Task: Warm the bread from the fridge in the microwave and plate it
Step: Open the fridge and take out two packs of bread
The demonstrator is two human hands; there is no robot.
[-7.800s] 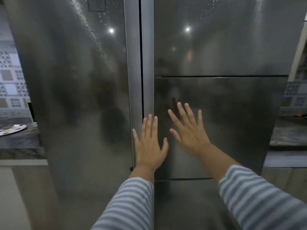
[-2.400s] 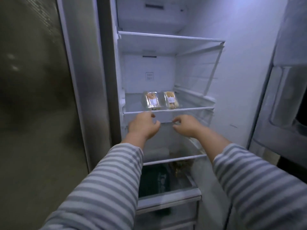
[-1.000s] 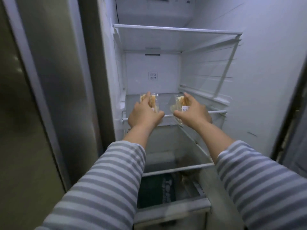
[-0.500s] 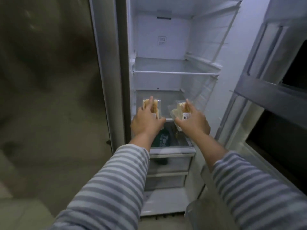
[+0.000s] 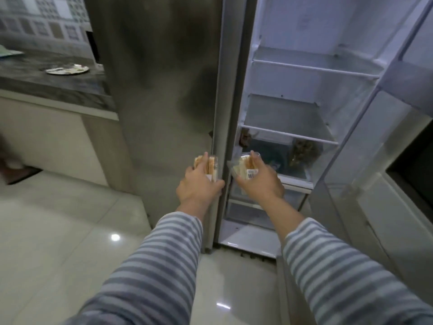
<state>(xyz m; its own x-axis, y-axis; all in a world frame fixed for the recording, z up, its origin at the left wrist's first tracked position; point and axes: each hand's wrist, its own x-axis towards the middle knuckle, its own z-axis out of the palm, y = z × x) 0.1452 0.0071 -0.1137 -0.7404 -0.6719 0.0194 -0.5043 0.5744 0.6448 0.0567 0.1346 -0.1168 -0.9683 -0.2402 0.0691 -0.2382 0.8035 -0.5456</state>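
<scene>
My left hand (image 5: 198, 187) grips a clear pack of sliced bread (image 5: 209, 165), held upright in front of the closed steel fridge door (image 5: 164, 90). My right hand (image 5: 260, 181) grips a second clear bread pack (image 5: 244, 166) with a white barcode label, held just outside the open fridge compartment (image 5: 304, 102). Both packs are out of the fridge and about a hand's width apart. The shelf (image 5: 288, 118) inside is bare.
The open fridge door (image 5: 386, 160) stands at the right. A dark stone counter (image 5: 58, 85) at the left carries a patterned plate (image 5: 68, 69). Pale tiled floor (image 5: 58, 231) spreads below. A crisper drawer (image 5: 281, 160) holds dark items.
Both hands have drawn the bread packs out of the fridge and lower. My view has swung left and down, bringing the counter and plate into sight.
</scene>
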